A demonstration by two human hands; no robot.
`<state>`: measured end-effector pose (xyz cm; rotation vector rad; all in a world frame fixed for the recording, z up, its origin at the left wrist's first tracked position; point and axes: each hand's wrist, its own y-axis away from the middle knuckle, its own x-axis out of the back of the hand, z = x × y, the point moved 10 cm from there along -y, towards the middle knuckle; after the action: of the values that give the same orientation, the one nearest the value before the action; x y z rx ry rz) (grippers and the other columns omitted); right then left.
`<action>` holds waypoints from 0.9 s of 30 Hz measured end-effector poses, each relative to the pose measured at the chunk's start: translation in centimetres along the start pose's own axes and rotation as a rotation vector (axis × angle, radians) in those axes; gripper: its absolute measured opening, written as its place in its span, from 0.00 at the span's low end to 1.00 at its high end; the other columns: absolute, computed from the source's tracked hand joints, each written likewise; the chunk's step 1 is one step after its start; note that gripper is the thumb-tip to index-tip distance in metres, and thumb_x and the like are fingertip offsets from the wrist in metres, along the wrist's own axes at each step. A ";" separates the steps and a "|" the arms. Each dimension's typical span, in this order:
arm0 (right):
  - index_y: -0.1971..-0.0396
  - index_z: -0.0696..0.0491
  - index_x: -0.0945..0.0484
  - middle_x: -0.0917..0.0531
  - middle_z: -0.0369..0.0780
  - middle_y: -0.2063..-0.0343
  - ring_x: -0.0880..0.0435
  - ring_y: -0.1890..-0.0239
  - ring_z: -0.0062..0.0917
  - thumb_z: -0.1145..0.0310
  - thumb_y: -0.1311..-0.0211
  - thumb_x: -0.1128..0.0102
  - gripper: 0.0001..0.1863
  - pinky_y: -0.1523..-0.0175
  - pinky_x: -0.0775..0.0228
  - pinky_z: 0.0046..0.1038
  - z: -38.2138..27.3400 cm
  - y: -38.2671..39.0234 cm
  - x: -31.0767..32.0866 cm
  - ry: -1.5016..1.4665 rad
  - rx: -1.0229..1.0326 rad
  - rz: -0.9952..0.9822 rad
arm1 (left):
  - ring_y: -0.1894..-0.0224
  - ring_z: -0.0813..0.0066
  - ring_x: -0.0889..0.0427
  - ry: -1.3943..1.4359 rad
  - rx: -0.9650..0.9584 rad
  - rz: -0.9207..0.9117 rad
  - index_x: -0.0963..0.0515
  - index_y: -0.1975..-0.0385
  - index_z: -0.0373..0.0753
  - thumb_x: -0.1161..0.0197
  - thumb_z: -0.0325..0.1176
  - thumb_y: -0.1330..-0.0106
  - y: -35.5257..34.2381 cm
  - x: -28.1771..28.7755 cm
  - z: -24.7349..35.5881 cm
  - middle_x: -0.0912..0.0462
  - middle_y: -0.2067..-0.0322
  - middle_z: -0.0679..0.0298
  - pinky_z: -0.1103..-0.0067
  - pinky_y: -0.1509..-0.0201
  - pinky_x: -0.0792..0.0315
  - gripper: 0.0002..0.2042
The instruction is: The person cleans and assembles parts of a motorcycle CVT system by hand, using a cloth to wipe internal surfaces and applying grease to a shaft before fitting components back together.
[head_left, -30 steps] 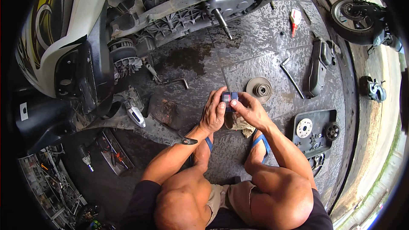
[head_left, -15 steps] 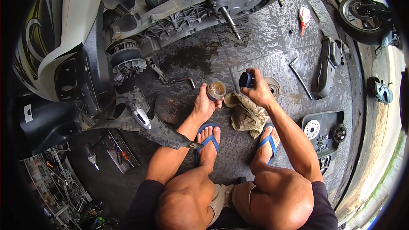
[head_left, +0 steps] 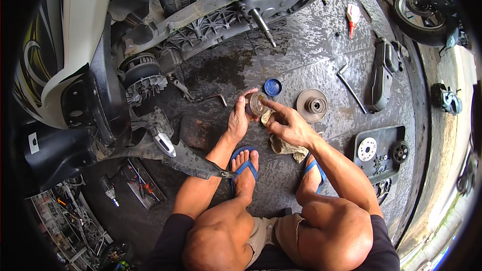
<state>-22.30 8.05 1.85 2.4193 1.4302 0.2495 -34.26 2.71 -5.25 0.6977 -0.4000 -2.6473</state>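
A small round jar (head_left: 255, 105) of brownish, grease-like stuff is tilted in my left hand (head_left: 238, 122), whose fingers wrap round its side. My right hand (head_left: 292, 126) reaches across to it with the index finger stretched out to the jar's mouth. The other fingers of that hand are bent, and nothing shows in them. Just beyond the jar a blue lid (head_left: 272, 87) lies on the floor. Partly under my right hand is a crumpled beige rag (head_left: 287, 148). To the right of the lid rests a round metal pulley disc (head_left: 307, 114) with a raised hub.
A partly stripped scooter's engine case (head_left: 216, 25) with a protruding shaft (head_left: 261, 26) spans the far side. On the right are a bent wrench (head_left: 353, 90), a black cover (head_left: 383, 78), a white bottle with a red tip (head_left: 352, 17) and a parts tray (head_left: 380, 171).
The blue lid has left my right hand and now lies on the floor. My right hand has moved left to the jar, index finger extended. My left hand has tilted the jar.
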 end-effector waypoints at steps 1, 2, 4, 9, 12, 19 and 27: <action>0.31 0.62 0.39 0.20 0.39 0.77 0.20 0.72 0.23 0.71 0.44 0.47 0.37 0.63 0.29 0.29 0.2 0.0 0.1 -0.025 -0.031 -0.001 | 0.62 0.82 0.23 -0.026 -0.015 -0.020 0.31 0.37 0.43 0.66 0.55 0.20 0.0 -0.4 0.2 0.20 0.56 0.69 0.82 0.65 0.29 0.27; 0.31 0.62 0.39 0.20 0.39 0.77 0.20 0.72 0.23 0.71 0.44 0.47 0.37 0.63 0.29 0.29 0.1 0.0 0.3 -0.025 -0.029 0.002 | 0.62 0.82 0.23 -0.027 -0.016 -0.023 0.31 0.37 0.43 0.66 0.55 0.20 0.0 -0.6 0.2 0.20 0.56 0.69 0.82 0.65 0.29 0.27; 0.27 0.61 0.45 0.18 0.39 0.71 0.19 0.67 0.22 0.72 0.42 0.48 0.40 0.57 0.27 0.27 0.2 0.0 -0.3 0.025 -0.073 -0.087 | 0.62 0.82 0.23 -0.038 -0.021 -0.030 0.31 0.36 0.44 0.67 0.54 0.20 0.2 -0.6 0.4 0.20 0.57 0.69 0.82 0.65 0.29 0.27; 0.27 0.60 0.45 0.18 0.40 0.75 0.20 0.69 0.22 0.72 0.44 0.48 0.41 0.59 0.28 0.28 -0.7 -0.2 -0.9 0.087 -0.071 -0.094 | 0.61 0.83 0.23 -0.089 -0.014 -0.027 0.32 0.34 0.44 0.67 0.55 0.20 0.3 -0.3 0.3 0.20 0.57 0.69 0.83 0.64 0.29 0.27; 0.31 0.63 0.40 0.18 0.40 0.74 0.22 0.73 0.20 0.72 0.43 0.48 0.37 0.65 0.30 0.24 -0.6 -0.3 -1.9 0.034 -0.078 -0.182 | 0.60 0.82 0.23 -0.122 -0.006 -0.078 0.32 0.34 0.44 0.67 0.55 0.20 0.3 -0.5 0.1 0.19 0.55 0.69 0.83 0.64 0.29 0.27; 0.30 0.64 0.42 0.18 0.40 0.72 0.31 0.82 0.16 0.74 0.43 0.49 0.37 0.75 0.35 0.17 2.6 -0.8 -0.1 -0.898 -0.189 -0.081 | 0.59 0.82 0.23 0.013 0.010 -0.021 0.34 0.33 0.44 0.66 0.55 0.20 0.0 -0.8 0.4 0.20 0.53 0.68 0.81 0.63 0.28 0.27; 0.33 0.64 0.35 0.18 0.38 0.73 0.30 0.81 0.15 0.73 0.43 0.46 0.34 0.75 0.35 0.18 1.1 -1.4 -0.9 -0.236 -0.116 -0.107 | 0.58 0.81 0.22 -0.070 -0.031 -0.069 0.34 0.32 0.43 0.65 0.53 0.20 -0.2 -1.1 0.3 0.20 0.52 0.67 0.81 0.61 0.28 0.27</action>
<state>-23.49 7.67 0.32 2.1890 1.3928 0.0200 -33.56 3.40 -4.63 0.6212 -0.3600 -2.7428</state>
